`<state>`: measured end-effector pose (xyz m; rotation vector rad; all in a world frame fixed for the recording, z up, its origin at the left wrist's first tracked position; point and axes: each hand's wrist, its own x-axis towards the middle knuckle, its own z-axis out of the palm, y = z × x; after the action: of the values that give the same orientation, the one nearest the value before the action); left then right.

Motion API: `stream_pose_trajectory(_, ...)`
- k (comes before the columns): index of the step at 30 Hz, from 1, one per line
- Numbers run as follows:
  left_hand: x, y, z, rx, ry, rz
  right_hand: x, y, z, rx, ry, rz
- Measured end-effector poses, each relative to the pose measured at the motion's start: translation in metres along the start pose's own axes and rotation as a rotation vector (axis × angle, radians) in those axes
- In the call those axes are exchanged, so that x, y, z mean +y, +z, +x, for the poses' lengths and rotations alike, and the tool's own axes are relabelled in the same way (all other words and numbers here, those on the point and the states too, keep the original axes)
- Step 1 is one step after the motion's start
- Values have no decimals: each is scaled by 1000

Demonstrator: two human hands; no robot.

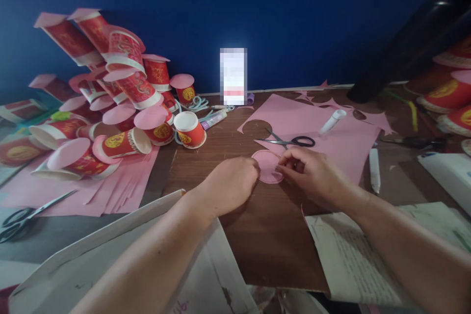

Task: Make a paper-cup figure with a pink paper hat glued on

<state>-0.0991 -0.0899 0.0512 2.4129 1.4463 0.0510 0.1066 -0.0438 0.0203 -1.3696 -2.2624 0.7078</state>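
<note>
A round pink paper disc [268,169] with a ring line near its rim lies low over the brown tabletop between my hands. At its left edge my left hand [237,179] is closed, fingers curled under and partly hidden. My right hand [311,171] pinches the opposite edge between thumb and fingers. Just beyond the disc, dark-handled scissors [294,142] rest on a pink sheet [353,149] with round pieces cut out of it. A white tube [333,122] also sits on that sheet.
Red paper cups [125,144] with pink paper discs pile up at the left, over stacked pink sheets [110,194]. One red cup [189,130] stands upright nearby. Other scissors [29,218] lie far left. A lit screen [233,76] stands at the blue wall. Printed paper [342,255] lies under my right forearm.
</note>
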Motion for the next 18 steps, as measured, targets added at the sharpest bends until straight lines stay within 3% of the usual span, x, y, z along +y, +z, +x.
stream_pose_trajectory(5, 1, 0, 0, 12, -6, 13, 3, 3, -2, 34, -92, -203)
stream_pose_trajectory(10, 3, -1, 1, 21, -31, 3, -2, 6, -1, 201, -386, -486)
stream_pose_trajectory(14, 2, 0, 1, 37, -32, 0, -8, 6, 3, 174, -560, -639)
stream_pose_trajectory(18, 2, -1, 1, 22, -38, 6, -13, 5, 6, 99, -619, -667)
